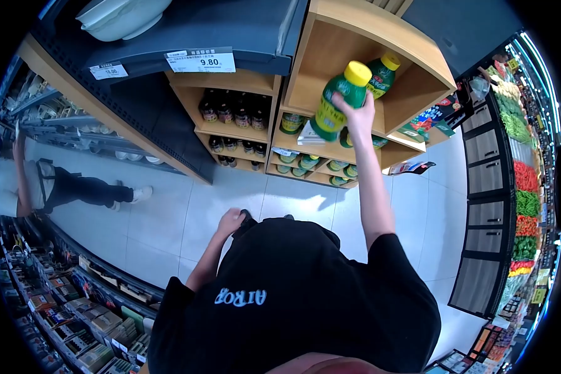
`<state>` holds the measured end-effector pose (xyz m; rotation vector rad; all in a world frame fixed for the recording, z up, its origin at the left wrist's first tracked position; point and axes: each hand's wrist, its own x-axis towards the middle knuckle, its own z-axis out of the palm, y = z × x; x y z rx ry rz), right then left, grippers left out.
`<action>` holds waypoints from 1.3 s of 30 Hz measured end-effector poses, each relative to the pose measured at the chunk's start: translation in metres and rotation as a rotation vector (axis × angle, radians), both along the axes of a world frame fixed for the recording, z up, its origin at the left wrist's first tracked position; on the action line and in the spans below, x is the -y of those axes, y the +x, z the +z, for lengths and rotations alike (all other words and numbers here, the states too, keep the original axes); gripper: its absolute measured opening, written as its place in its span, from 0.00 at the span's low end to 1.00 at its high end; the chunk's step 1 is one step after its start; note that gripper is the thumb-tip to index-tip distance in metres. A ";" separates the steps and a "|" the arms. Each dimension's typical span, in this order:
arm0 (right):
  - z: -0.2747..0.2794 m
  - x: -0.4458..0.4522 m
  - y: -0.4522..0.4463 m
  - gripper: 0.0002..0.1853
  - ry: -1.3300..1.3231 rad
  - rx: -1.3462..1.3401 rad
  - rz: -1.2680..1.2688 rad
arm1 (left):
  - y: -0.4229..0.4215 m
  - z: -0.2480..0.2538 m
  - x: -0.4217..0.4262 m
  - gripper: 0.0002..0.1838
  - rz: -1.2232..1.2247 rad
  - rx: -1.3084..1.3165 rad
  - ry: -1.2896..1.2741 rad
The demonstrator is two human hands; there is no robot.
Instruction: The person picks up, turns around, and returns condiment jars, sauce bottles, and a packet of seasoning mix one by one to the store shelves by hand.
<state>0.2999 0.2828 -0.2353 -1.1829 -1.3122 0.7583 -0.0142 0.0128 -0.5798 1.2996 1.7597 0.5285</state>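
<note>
Bystander point(65, 185) is at the far left, well apart from the work. Next comes the left hand point(232, 219), low beside the body, with its arm bent at the elbow. Its fingers look curled near a dark thing point(245, 218), but I am not able to say if they grip it. Beyond it, dark jars point(240, 118) stand in rows and are not touched.

More to the right, the green bottle point(329, 117) is tilted in front of the upper wooden shelf point(321, 47), its yellow cap point(358, 73) leaning to the right. The step in hand, as I judge, is handling this bottle at the opening. The right hand point(359, 117) pinches it from the right side, thumb across the front; the other fingers are mostly hidden. This arm reaches forward, almost straight, with the forearm rising from the sleeve. Any next move calls, I think, for a firm grip and a steady wrist, because the second bottle point(382, 80) stands just behind, inside the shelf, and could be knocked. At the far right, well apart, vegetables point(514, 124) are displayed
</note>
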 end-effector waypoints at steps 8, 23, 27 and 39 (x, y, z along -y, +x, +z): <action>0.001 -0.093 -0.003 0.38 0.011 0.013 0.118 | -0.094 -0.132 0.255 0.17 0.274 0.129 -0.516; -0.039 -0.145 0.011 0.37 -0.137 0.010 0.451 | -0.047 -0.115 0.140 0.21 0.220 0.048 -0.402; -0.100 -0.137 0.011 0.40 -0.115 0.260 0.310 | -0.041 -0.077 0.129 0.21 0.207 0.037 -0.396; -0.108 -0.114 0.005 0.30 -0.071 0.477 0.137 | -0.080 -0.071 0.159 0.14 0.039 -0.072 -0.470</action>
